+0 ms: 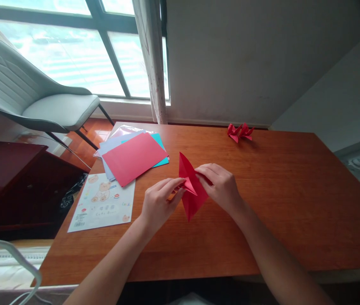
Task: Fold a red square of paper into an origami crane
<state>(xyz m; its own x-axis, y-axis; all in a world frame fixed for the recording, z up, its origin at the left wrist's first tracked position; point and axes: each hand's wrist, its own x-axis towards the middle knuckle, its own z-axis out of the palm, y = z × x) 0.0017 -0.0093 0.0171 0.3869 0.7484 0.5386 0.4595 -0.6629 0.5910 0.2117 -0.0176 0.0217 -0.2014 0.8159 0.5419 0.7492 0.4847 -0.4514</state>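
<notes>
Near the middle of the tabletop (278,190), the left hand (157,203) pinches a small flap of the folded red paper (193,202) while the right hand (222,186) grips its other side, so an uneven pull could skew the crease or tear it.

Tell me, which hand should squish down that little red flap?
Probably the left hand: it pinches the flap, while the right hand steadies the red paper on the table.

The head camera looks forward and down over the table (294,203) from its near edge, close above left hand (157,204) and right hand (222,186).
</notes>
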